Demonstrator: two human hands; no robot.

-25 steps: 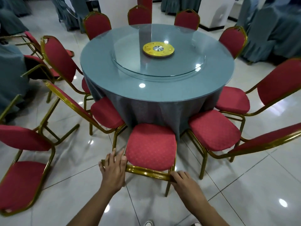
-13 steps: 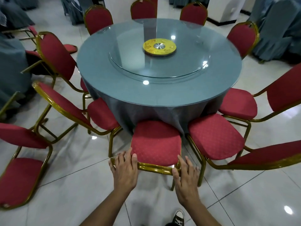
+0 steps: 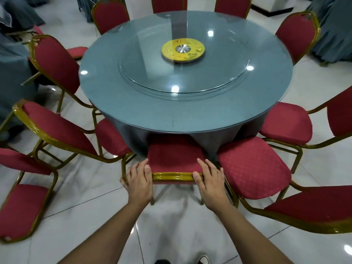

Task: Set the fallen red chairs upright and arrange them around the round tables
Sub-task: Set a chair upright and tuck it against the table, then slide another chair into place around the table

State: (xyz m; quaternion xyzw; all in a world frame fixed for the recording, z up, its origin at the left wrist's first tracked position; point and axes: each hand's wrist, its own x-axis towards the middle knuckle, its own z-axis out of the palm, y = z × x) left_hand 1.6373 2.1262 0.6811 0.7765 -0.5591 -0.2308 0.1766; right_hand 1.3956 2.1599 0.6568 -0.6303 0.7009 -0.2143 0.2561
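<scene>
Both hands grip the gold top rail of a red banquet chair [image 3: 174,155]: the left hand [image 3: 138,182] and right hand [image 3: 210,181] have their fingers curled over it. The chair's seat is tucked under the near edge of the round glass-topped counter [image 3: 133,96], between neighbouring red chairs.

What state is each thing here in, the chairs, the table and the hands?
Near chair: upright, seat partly under the tablecloth.
Left hand: grips the chair's gold top rail.
Right hand: grips the same rail.
Round table: standing, glass-topped.
Chair at far left: lying tipped over.
</scene>
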